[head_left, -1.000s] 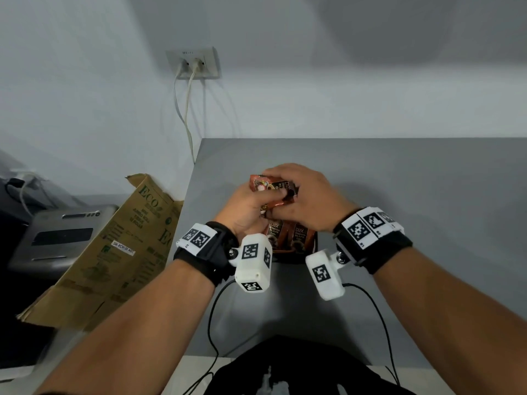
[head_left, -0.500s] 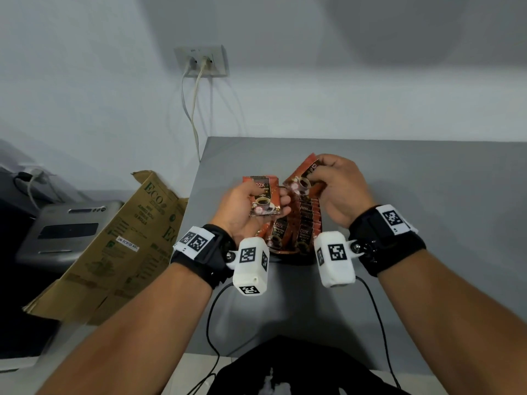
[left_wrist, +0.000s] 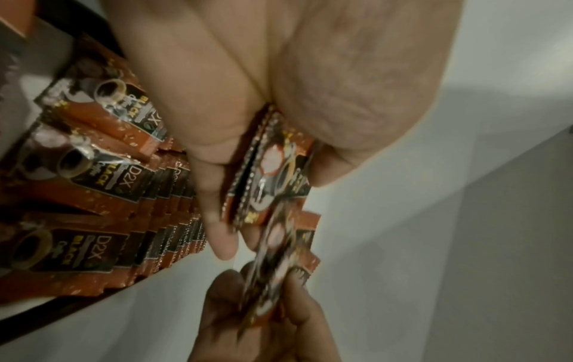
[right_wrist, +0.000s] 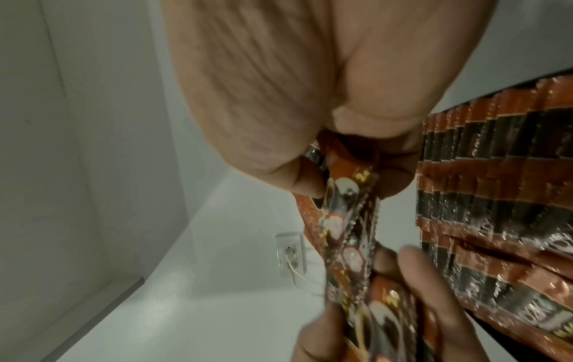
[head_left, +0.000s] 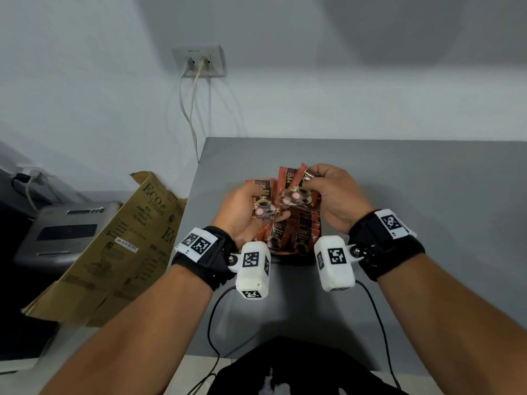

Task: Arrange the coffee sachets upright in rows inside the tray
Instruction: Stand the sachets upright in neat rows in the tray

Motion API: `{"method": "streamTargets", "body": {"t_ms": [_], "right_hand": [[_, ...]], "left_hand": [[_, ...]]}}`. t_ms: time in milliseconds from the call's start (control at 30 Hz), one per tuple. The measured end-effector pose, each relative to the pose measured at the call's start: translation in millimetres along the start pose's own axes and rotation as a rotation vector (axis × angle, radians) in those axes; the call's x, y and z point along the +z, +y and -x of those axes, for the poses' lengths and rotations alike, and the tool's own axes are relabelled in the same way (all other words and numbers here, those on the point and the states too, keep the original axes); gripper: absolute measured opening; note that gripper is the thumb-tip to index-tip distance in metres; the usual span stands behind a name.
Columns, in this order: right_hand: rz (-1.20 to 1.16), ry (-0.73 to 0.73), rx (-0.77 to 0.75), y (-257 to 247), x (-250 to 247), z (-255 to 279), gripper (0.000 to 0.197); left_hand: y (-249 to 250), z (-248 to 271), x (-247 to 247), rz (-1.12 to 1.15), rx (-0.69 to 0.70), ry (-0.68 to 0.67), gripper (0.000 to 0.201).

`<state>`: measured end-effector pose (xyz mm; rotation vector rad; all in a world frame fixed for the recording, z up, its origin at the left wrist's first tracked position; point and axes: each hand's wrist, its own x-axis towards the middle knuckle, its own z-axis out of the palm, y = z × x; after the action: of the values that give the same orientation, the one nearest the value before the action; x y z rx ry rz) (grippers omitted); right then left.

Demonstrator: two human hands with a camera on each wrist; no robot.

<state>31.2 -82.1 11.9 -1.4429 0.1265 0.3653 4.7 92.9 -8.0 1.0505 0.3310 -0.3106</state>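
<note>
Both hands are raised over the near-left part of the grey desk [head_left: 399, 195], each with its own small bunch of coffee sachets. The left hand [head_left: 242, 212] grips a few sachets [head_left: 263, 202] between thumb and curled fingers [left_wrist: 217, 220], printed faces toward the head camera, the cup picture and "D2X" lettering readable. The right hand [head_left: 335, 195] pinches a second bunch [head_left: 296, 186] by its upper edge, fingers [right_wrist: 406, 289] curled over the top; these packets lean to the left and their lower corners nearly meet the left hand's bunch — whether the two bunches touch cannot be told. Directly below the hands sits the dark tray [head_left: 288, 256], just beyond the white wrist cameras, already packed with upright sachets [left_wrist: 173, 196] standing in tight rows, their serrated top edges lined up one behind another in both wrist views. To the left of the desk, a flattened brown cardboard box [head_left: 119, 252] printed "ECO" leans against it, with a grey machine [head_left: 65, 232] further left. On the far wall a white socket [head_left: 199, 62] carries two plugged cables — they hang down behind the desk's far-left corner.
</note>
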Motion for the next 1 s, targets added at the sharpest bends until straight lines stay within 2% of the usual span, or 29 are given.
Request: {"method": "streamTargets", "body": {"t_ms": [133, 267, 367, 433, 567, 700, 833, 1000], "right_hand": [[-0.054, -0.075, 0.034, -0.9, -2.8, 1.3, 0.020], [-0.060, -0.133, 0.099, 7.0, 5.9, 3.2, 0.025], [-0.084, -0.111, 0.101, 7.4, 7.2, 1.9, 0.013], [-0.096, -0.065, 0.082, 4.9, 3.2, 0.2, 0.011], [-0.121, -0.026, 0.053, 3.1, -4.9, -0.1, 0.014], [-0.172, -0.027, 0.054, 5.1, -5.0, 1.0, 0.014], [-0.187, -0.035, 0.044, 6.0, -2.7, 1.5, 0.018], [-0.028, -0.062, -0.032, 5.6, 4.8, 5.8, 0.017]], "left_hand": [[-2.8, -0.6, -2.3, -0.125, 0.087, 0.020, 0.021], [-6.4, -1.4, 0.4, -0.158, 0.143, 0.016, 0.021], [-5.4, -1.8, 1.3, -0.157, 0.096, 0.019, 0.012], [-3.9, -5.0, -1.4, -0.119, 0.057, 0.053, 0.020], [-1.5, -10.9, -8.4, -0.201, 0.161, 0.156, 0.005], [-1.7, -13.2, -12.1, -0.203, 0.227, 0.172, 0.013], [-3.0, -9.3, -7.3, -0.062, 0.174, 0.091, 0.028], [-2.7, -0.4, 5.3, 0.109, -0.043, -0.035, 0.042]]}}
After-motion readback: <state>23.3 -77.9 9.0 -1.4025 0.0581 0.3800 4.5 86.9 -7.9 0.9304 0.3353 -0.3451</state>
